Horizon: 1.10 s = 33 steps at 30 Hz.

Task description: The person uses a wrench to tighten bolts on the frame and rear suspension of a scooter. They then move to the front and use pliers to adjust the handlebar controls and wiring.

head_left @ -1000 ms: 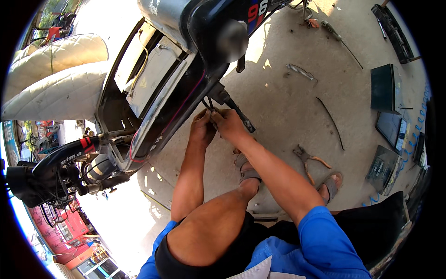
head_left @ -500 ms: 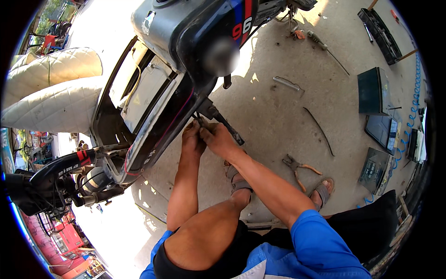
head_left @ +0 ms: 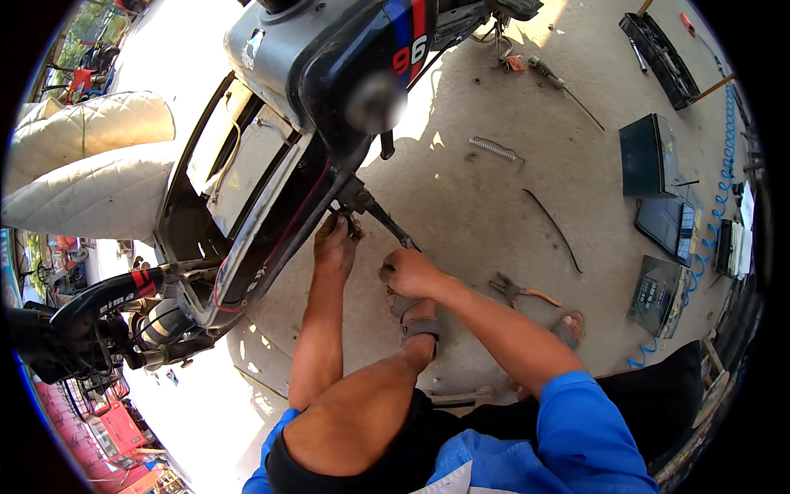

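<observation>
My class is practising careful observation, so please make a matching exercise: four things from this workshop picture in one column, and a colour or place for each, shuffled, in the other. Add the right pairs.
Column one:
1. Pliers
2. Left hand
3. Spring
4. Coiled hose

Column two:
A. Blue
B. Orange-handled
C. Silvery throughout
D. At a dark cable by the vehicle

Right pairs: 1-B, 2-D, 3-C, 4-A.
</observation>
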Motion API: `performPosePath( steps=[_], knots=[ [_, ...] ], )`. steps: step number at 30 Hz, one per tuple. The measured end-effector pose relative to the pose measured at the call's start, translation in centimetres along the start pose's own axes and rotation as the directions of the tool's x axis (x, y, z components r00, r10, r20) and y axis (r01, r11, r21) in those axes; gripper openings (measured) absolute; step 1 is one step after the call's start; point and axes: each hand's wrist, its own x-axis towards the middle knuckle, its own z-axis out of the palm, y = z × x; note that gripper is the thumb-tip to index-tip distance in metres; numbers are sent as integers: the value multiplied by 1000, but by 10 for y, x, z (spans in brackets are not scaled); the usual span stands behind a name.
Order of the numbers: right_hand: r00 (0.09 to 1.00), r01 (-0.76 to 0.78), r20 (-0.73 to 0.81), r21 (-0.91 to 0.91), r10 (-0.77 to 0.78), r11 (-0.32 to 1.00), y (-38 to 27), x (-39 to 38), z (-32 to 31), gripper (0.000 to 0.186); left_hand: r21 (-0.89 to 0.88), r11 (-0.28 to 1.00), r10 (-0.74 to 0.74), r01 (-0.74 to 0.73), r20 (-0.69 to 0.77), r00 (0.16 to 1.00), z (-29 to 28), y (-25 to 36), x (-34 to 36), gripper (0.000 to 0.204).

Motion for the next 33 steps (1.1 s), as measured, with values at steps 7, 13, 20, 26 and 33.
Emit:
performPosePath(
  steps=[7, 13, 20, 26, 33],
  knots=[
    [702, -80, 422, -754, 574, 652, 61, -105, -60, 24, 164, 986, 40, -38, -9, 999, -6, 3, 1, 22],
    [920, -154, 107, -784, 376, 601, 120, -171, -44, 13, 97, 995, 33, -32, -11, 999, -1, 8, 1, 27],
    [947, -261, -67, -731, 313, 630, 135, -191, -41, 15, 31, 998, 47, -46, -27, 999, 8, 7, 0, 26],
    [920, -391, -211, -502, 329, 771, 92, -180, -51, 45, 93, 995, 42, -44, 20, 999, 6, 7, 0, 20],
    [949, -294, -4, -365, 315, 883, 13, -150, -71, 45, 48, 998, 46, -44, -38, 998, -1, 3, 2, 26]
  ],
)
